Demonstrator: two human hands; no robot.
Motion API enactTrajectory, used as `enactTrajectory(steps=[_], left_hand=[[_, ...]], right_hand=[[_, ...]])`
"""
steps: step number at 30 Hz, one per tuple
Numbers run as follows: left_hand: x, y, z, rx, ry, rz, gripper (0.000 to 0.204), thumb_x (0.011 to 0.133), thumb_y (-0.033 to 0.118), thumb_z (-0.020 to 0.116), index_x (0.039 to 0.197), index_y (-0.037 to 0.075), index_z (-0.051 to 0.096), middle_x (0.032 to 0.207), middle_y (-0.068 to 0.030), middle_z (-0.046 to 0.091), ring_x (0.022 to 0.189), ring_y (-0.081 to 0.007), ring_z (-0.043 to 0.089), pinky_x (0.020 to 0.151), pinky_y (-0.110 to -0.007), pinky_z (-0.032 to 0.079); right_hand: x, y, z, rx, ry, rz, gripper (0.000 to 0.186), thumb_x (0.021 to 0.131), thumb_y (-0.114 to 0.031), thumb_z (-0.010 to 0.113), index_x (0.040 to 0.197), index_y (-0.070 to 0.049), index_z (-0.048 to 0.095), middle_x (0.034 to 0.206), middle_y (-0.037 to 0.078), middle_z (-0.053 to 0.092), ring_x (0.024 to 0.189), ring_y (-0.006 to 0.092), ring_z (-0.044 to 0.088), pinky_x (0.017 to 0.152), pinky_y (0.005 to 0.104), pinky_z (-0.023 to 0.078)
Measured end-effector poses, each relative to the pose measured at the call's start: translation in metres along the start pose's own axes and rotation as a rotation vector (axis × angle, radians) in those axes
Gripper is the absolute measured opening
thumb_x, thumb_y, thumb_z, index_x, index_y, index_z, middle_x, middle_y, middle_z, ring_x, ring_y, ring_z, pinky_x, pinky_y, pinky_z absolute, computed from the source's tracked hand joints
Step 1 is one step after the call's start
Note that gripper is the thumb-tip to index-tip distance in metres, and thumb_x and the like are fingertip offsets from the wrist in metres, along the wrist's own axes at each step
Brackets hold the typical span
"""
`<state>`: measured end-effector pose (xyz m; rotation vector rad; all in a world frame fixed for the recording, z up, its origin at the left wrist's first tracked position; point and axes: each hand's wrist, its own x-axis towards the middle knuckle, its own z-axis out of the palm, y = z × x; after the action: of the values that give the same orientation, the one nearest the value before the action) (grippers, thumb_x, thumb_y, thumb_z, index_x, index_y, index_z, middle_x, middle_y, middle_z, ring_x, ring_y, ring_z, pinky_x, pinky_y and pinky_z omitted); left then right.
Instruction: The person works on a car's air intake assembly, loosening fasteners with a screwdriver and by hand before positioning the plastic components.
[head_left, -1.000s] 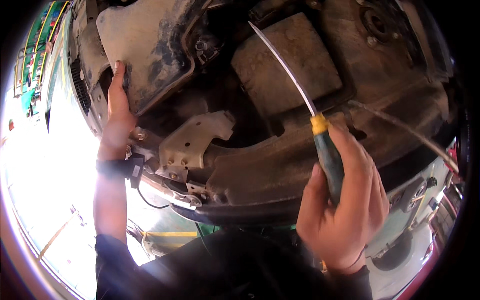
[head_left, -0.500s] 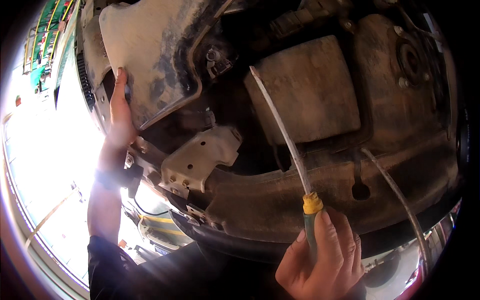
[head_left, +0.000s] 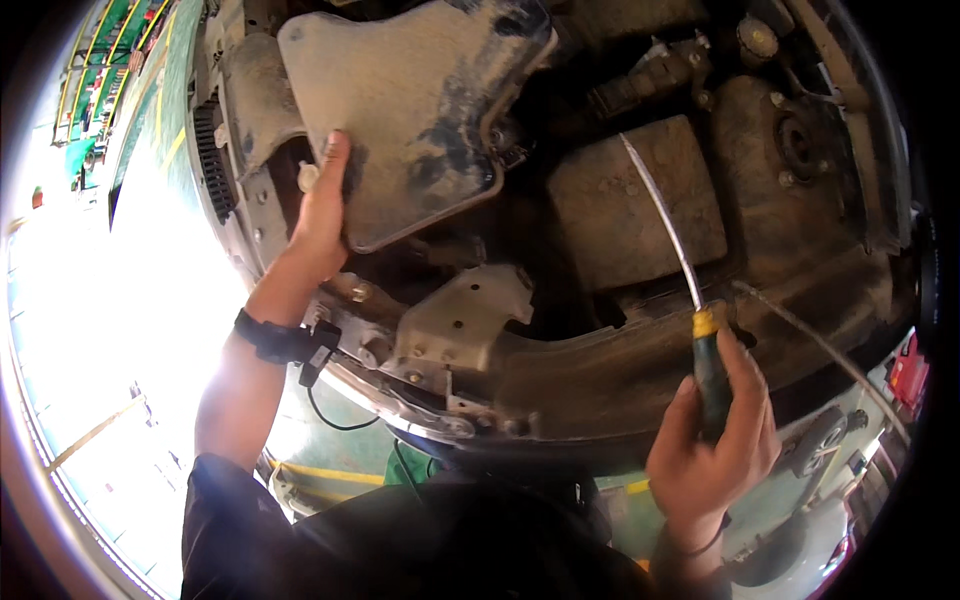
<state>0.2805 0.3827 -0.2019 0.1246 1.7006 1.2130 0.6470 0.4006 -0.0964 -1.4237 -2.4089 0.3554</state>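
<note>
- One screwdriver (head_left: pixel 705 324), green handle, yellow collar: we found it in the right hand (head_left: pixel 718 450), thumb and fingers closed round the handle, tip in front of a squarish brown panel (head_left: pixel 640 205).
- One left hand (head_left: pixel 322 215): thumb at the edge of a large dusty cover (head_left: pixel 390 110); other fingers were hidden, so we could not tell its grip.
- One metal bracket (head_left: pixel 475 315): we noted it near the cover.

Strong white glare stands at nine o'clock, bleaching the edge of the left forearm (head_left: pixel 247 400). Toward one o'clock the vehicle parts (head_left: pixel 640 210) are dim, with deep shadows between. The tool (head_left: pixel 704 322) shines thinly. Straight lines bend near the black border.
</note>
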Motion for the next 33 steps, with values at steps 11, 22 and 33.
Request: enactTrajectory(steps=[11,22,33], left_hand=[[-0.030,0.046,-0.086,0.488,-0.451,-0.097,0.094,0.094,0.065,0.053,0.150,-0.007,0.031,0.145,-0.0282,0.044,0.125,-0.0356,0.055,0.097,-0.043,0.051],[-0.046,0.242,-0.189,0.565,-0.368,0.461,0.064,0.097,0.048,0.059,0.134,-0.004,0.054,0.114,-0.0164,0.066,0.105,-0.0256,0.067,0.085,-0.036,0.057],[-0.014,0.444,-0.099,1.136,-0.544,0.626,0.058,0.101,0.050,0.052,0.131,0.000,0.056,0.125,-0.0166,0.059,0.106,-0.0264,0.064,0.088,-0.038,0.055]], right_hand=[[-0.005,-0.013,0.005,-0.010,0.212,0.184,0.037,0.084,-0.004,0.067,0.120,-0.010,0.064,0.103,0.014,0.071,0.096,0.0316,0.071,0.083,0.0348,0.053],[-0.003,-0.021,0.015,-0.124,0.240,0.290,0.038,0.082,-0.012,0.070,0.119,-0.017,0.063,0.106,0.015,0.070,0.098,0.0389,0.067,0.083,0.0404,0.053],[0.000,-0.031,0.012,-0.005,0.231,0.286,0.038,0.083,-0.001,0.064,0.120,-0.011,0.063,0.106,0.012,0.070,0.095,0.0297,0.069,0.085,0.0334,0.052]])
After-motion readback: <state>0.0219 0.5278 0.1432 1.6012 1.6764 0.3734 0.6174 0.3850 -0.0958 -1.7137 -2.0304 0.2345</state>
